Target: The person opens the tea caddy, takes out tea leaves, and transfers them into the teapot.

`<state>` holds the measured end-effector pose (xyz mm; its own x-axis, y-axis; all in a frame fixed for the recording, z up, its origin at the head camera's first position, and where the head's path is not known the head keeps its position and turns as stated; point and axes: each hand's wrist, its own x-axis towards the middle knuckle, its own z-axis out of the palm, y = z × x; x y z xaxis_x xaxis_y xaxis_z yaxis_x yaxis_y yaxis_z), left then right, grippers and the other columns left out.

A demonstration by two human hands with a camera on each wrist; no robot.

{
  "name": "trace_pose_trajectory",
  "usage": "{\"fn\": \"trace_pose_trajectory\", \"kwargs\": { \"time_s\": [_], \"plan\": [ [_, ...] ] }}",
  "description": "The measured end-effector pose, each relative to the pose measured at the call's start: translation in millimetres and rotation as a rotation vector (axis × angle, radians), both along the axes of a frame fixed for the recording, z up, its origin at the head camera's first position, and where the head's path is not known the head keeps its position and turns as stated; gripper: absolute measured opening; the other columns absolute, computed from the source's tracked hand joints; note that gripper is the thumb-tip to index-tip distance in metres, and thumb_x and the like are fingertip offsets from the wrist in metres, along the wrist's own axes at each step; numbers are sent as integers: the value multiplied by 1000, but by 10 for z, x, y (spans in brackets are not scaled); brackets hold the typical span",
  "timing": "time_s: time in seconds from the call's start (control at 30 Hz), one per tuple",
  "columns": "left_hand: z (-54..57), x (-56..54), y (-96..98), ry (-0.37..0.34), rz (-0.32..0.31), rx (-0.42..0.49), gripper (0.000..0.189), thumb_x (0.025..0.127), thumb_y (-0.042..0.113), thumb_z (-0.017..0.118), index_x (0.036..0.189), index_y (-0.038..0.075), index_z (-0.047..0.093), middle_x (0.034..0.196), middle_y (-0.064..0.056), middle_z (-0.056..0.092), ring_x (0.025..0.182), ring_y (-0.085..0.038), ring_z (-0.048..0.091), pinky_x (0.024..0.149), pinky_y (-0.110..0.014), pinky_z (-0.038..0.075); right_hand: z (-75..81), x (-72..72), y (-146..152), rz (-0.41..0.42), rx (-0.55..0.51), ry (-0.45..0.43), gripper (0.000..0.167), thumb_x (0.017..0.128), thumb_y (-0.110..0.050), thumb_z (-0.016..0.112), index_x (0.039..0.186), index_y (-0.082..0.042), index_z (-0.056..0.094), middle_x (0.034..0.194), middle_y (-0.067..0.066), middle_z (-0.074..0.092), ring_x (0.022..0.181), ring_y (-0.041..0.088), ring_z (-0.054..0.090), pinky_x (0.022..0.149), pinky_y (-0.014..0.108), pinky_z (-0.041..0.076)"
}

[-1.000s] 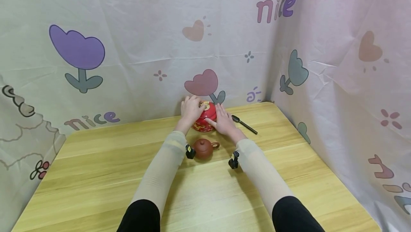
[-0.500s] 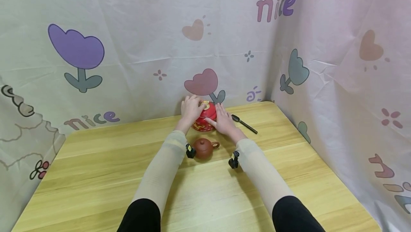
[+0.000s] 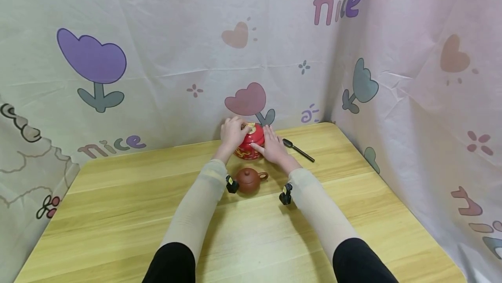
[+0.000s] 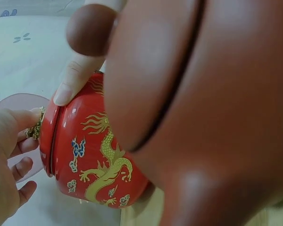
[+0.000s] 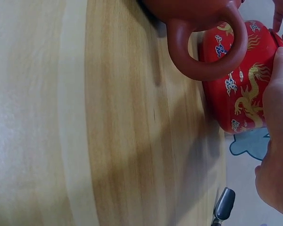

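A red lidded jar point(image 3: 251, 149) with gold dragons stands at the back of the table. My left hand point(image 3: 232, 133) is at its lid, and the left wrist view shows thumb and fingertip pinching the gold knob point(image 4: 35, 130). The lid sits on the jar, a dark seam running below its rim. Along the jar's right side lies my right hand point(image 3: 275, 148), fingers straight and thumb point(image 4: 71, 84) touching near the lid seam. Between my forearms, in front of the jar, stands a brown clay teapot point(image 3: 248, 181); its loop handle point(image 5: 203, 70) looms close in the right wrist view.
A dark scoop point(image 3: 299, 151) with a long handle lies right of the jar, its head also visible low in the right wrist view. Patterned cloth point(image 3: 168, 56) hangs close behind the wooden table point(image 3: 137, 204) and along its right side.
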<state>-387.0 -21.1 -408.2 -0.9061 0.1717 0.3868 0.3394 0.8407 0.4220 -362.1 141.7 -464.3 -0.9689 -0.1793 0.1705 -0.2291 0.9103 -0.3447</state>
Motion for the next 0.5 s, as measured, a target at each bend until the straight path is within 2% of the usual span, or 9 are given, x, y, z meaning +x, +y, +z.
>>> {"fn": "trace_pose_trajectory", "kwargs": {
  "time_s": [0.17, 0.5],
  "plan": [
    [1, 5, -6, -10, 4, -8, 30, 93, 39, 64, 104, 14, 74, 117, -3, 67, 108, -26, 54, 93, -46, 46, 13, 7, 2, -1, -5, 2, 93, 95, -65, 41, 155, 1, 15, 163, 18, 15, 152, 34, 12, 118, 58, 24],
    [-71, 50, -56, 14, -3, -3, 32, 93, 39, 64, 113, 15, 72, 117, -8, 65, 109, -29, 52, 92, -48, 46, -7, -2, 6, -12, -7, -14, 96, 93, -69, 38, 155, 0, 12, 164, 17, 12, 153, 34, 9, 119, 60, 20]
  ]
}}
